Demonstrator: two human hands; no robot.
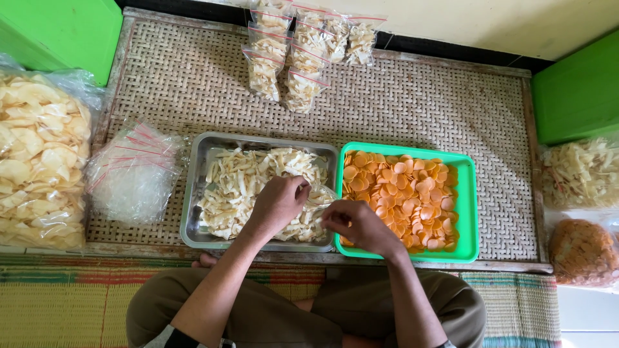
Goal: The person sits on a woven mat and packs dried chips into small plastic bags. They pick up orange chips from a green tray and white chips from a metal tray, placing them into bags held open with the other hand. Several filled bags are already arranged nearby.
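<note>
Right now the left hand (278, 203) is curled over the pale cream cracker strips (242, 187) heaped in the rectangular shiny metal tray (193, 193), fingers pinched on a small clear plastic bag (319, 193) at the tray's right edge. Right hand (358, 225) sits just beside it, fingers bent at the same bag near the seam between trays; whether it grips is unclear. Touching the metal tray on the right is one green plastic tray (467, 212) of round orange chips (403, 196). Both trays rest on a woven rattan table (419, 109). Left of them lies a pile of empty clear bags with red strips (129, 174). At the far edge, about eight filled small packets (303, 55). One big clear sack of pale round crackers (35, 161) far left; two sacks far right, pale strips (580, 171) and brown crackers (583, 251).
</note>
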